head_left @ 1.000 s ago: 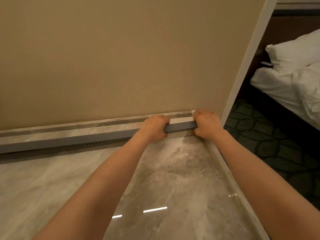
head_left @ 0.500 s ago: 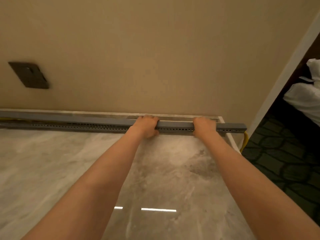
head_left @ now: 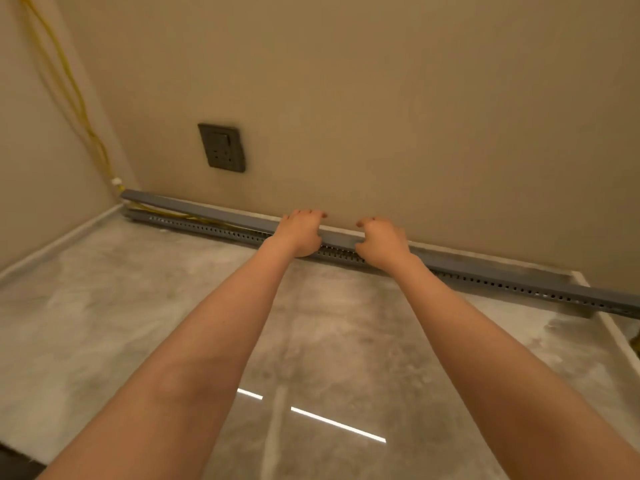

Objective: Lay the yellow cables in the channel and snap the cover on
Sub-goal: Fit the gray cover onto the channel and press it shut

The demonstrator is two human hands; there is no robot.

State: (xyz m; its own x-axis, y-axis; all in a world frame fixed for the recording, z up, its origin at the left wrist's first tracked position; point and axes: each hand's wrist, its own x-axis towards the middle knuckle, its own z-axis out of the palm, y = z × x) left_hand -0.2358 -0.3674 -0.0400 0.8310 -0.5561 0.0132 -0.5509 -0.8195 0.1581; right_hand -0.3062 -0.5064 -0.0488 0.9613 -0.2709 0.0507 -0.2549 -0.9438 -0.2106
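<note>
A long grey slotted channel [head_left: 485, 280] runs along the foot of the beige wall. Its grey cover [head_left: 207, 209] lies on top, seated at the right and lifted off the channel toward the left end. Yellow cables [head_left: 166, 213] show in the gap there and climb the left wall [head_left: 69, 84]. My left hand [head_left: 299, 233] and my right hand [head_left: 381, 242] sit side by side on the cover near its middle, fingers curled over its top edge, palms pressing down.
A dark wall socket [head_left: 223, 147] sits above the channel's left part. Polished grey marble floor [head_left: 173, 306] with a raised pale border lies in front. A room corner is at the left; the floor's edge drops at the far right.
The view has swung left, bringing the socket, corner and rising cables into sight. Both hands have slid left along the cover, still pressing on it side by side.
</note>
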